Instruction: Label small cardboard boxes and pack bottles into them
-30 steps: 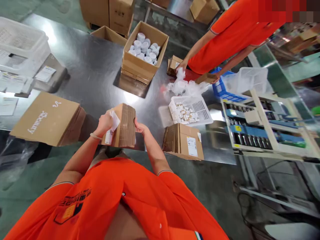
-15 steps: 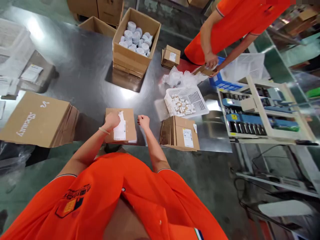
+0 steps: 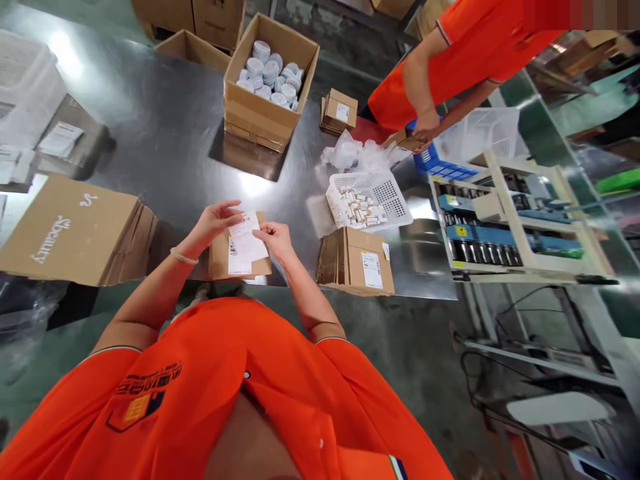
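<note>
A stack of flat cardboard boxes [image 3: 220, 259] lies on the steel table [image 3: 165, 140] right in front of me, with a white label on its top. Above it I hold a white printed label sheet [image 3: 246, 237] between both hands. My left hand [image 3: 214, 220] pinches its upper left edge, the other fingers spread. My right hand [image 3: 274, 237] pinches its right edge with closed fingers.
A second stack of flat boxes [image 3: 357, 261] lies to the right and a big flat carton pile [image 3: 75, 230] to the left. Behind stand a white basket of small items [image 3: 367, 200], an open carton of white jars [image 3: 265, 77], and a co-worker in orange [image 3: 450, 60].
The stack, held on edge a second ago, was laid flat on the table. Both hands have since lifted a white label sheet from its top and now hold it between them.
</note>
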Demonstrator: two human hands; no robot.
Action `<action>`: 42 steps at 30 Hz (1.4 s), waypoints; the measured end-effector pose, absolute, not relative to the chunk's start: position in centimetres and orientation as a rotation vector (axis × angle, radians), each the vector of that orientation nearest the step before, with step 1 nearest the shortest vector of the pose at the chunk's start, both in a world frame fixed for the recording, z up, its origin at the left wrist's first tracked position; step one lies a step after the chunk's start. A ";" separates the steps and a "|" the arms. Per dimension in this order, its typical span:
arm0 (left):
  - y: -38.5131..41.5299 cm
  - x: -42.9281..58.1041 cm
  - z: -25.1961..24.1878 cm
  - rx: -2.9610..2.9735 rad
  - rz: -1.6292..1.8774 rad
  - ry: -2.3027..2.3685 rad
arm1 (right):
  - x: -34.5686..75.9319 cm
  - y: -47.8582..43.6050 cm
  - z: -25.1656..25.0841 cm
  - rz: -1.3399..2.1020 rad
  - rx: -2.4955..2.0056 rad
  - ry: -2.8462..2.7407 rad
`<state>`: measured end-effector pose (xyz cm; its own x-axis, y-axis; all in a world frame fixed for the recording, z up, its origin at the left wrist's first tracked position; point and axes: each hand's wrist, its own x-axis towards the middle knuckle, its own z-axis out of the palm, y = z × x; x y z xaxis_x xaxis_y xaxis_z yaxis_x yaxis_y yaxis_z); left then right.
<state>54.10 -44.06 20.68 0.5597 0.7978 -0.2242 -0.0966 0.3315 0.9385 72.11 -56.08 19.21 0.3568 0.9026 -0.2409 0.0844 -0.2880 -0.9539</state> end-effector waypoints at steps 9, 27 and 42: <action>-44.5 54.1 24.1 1.393 0.572 0.848 | 73.2 -55.4 23.2 0.827 -1.623 -1.281; -44.5 53.4 25.3 1.770 0.498 0.697 | 74.9 -54.9 25.4 0.594 -1.437 -1.891; -44.3 53.2 24.7 1.839 0.526 0.514 | 74.1 -55.0 26.1 0.932 -1.448 -1.631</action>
<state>53.17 -44.31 24.65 0.8075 0.5802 0.1068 0.0934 -0.3044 0.9480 74.13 -54.98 26.12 -0.0781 0.9947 0.0667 0.4477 0.0947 -0.8891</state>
